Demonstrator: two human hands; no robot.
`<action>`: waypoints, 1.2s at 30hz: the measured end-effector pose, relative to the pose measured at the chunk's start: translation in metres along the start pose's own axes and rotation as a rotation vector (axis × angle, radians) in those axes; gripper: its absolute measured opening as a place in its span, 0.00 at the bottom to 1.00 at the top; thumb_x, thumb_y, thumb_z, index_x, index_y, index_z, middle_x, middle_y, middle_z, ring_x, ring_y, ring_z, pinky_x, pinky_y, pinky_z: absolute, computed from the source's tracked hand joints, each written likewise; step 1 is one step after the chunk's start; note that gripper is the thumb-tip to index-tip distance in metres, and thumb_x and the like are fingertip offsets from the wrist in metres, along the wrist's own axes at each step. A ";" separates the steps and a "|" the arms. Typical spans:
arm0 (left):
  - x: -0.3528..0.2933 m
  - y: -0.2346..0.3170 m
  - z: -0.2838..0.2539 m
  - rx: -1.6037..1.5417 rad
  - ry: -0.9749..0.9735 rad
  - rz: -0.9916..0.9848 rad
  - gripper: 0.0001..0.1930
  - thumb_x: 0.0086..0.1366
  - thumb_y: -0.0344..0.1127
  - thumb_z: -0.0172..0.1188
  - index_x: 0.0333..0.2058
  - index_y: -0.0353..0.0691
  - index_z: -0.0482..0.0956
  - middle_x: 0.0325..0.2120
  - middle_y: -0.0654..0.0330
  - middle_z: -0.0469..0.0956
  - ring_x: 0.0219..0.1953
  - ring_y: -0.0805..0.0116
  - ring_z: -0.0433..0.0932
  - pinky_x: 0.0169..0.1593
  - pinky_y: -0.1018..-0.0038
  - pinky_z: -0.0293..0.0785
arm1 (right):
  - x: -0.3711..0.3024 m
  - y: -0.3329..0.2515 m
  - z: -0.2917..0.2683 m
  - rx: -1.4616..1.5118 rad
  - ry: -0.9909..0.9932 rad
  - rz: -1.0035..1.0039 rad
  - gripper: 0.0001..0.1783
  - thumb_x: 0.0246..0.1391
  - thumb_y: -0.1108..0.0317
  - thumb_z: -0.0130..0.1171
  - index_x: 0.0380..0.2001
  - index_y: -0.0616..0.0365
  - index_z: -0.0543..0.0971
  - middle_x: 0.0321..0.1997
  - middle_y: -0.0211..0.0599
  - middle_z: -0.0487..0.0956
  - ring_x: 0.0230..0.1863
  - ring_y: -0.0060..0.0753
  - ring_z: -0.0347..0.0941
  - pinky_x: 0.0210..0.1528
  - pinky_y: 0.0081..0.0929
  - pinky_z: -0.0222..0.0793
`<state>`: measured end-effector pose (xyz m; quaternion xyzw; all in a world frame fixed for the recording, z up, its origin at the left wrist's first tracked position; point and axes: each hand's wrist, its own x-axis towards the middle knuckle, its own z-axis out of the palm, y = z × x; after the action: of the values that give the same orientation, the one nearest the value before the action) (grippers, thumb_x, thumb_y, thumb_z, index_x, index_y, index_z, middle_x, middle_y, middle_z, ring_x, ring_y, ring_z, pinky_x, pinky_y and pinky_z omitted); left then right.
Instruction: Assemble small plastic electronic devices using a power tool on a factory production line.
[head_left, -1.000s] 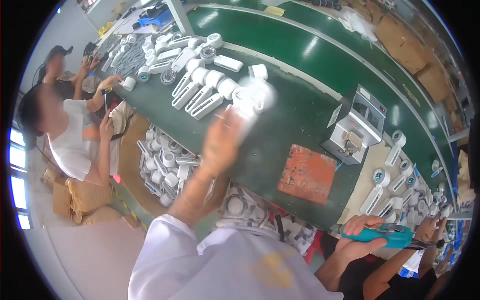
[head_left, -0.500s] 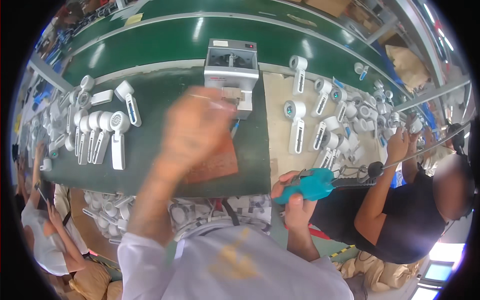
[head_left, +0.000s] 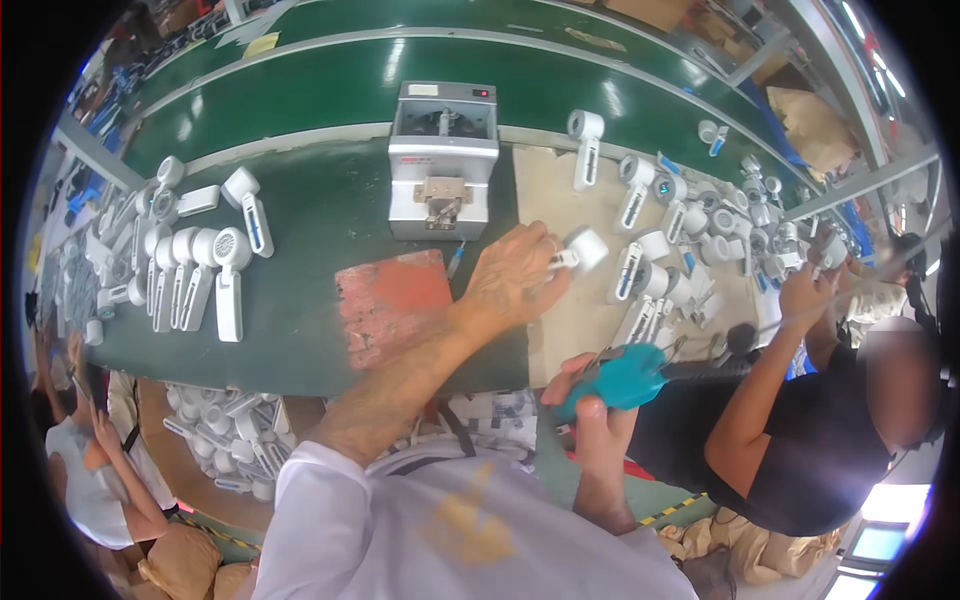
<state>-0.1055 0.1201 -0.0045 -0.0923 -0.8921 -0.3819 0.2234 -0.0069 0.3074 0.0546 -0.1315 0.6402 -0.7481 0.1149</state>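
Observation:
My left hand (head_left: 510,275) reaches across to the right side of the workbench, its fingers closed around the handle of a white handheld fan (head_left: 585,248). The fan's round head sticks out past my fingertips; most of its handle is hidden by the hand. Near the front edge, my right hand (head_left: 597,415) grips a teal electric screwdriver (head_left: 622,380) with a dark coiled cable. Behind my left hand stands a silver screw feeder (head_left: 443,165). Below it lies a worn red pad (head_left: 395,300), partly covered by my left forearm, with a small blue-handled tool (head_left: 457,258) beside it.
More white fans (head_left: 650,275) crowd the cardboard sheet (head_left: 545,185) on the right, and others (head_left: 195,265) stand in a group on the left. A carton of white fan parts (head_left: 225,430) sits below the bench. A co-worker (head_left: 770,430) in black is close on my right.
My left hand has moved from in front of the screw feeder rightward to the cardboard and taken hold of a fan there. My right hand keeps the screwdriver in nearly the same place.

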 end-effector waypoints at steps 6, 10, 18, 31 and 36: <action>-0.064 0.000 -0.092 0.047 -0.026 -0.023 0.12 0.57 0.31 0.67 0.39 0.36 0.81 0.37 0.52 0.78 0.44 0.48 0.78 0.46 0.59 0.75 | 0.034 0.004 0.028 0.165 -0.048 -0.134 0.34 0.61 0.44 0.59 0.48 0.70 0.71 0.30 0.39 0.75 0.30 0.30 0.73 0.31 0.27 0.69; -0.095 -0.039 -0.112 0.194 0.004 -0.031 0.12 0.64 0.37 0.61 0.43 0.38 0.83 0.40 0.50 0.78 0.49 0.48 0.75 0.55 0.55 0.69 | 0.085 0.004 0.064 0.225 -0.132 -0.156 0.40 0.57 0.30 0.56 0.45 0.63 0.71 0.22 0.31 0.69 0.24 0.28 0.67 0.29 0.27 0.62; -0.096 -0.043 -0.123 0.100 -0.033 -0.150 0.14 0.66 0.39 0.59 0.48 0.45 0.82 0.44 0.59 0.78 0.47 0.55 0.73 0.56 0.59 0.67 | 0.193 0.021 0.146 0.048 -0.109 -0.508 0.31 0.64 0.41 0.56 0.39 0.66 0.74 0.22 0.32 0.71 0.22 0.28 0.70 0.27 0.26 0.67; -0.096 -0.049 -0.120 0.134 -0.008 -0.147 0.13 0.66 0.40 0.59 0.47 0.48 0.83 0.44 0.60 0.79 0.47 0.52 0.75 0.57 0.56 0.67 | 0.203 0.037 0.152 0.040 -0.156 -0.431 0.22 0.68 0.51 0.54 0.37 0.63 0.72 0.21 0.35 0.71 0.20 0.29 0.68 0.25 0.28 0.67; -0.095 -0.045 -0.120 0.100 -0.019 -0.169 0.13 0.65 0.39 0.60 0.48 0.48 0.83 0.46 0.60 0.79 0.48 0.54 0.75 0.57 0.55 0.67 | 0.167 0.033 0.130 0.164 -0.128 -0.337 0.24 0.66 0.50 0.58 0.38 0.67 0.75 0.24 0.33 0.73 0.22 0.23 0.70 0.24 0.25 0.68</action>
<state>0.0027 0.0027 -0.0043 -0.0093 -0.9168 -0.3532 0.1862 -0.1185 0.1246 0.0489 -0.2742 0.5375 -0.7965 0.0388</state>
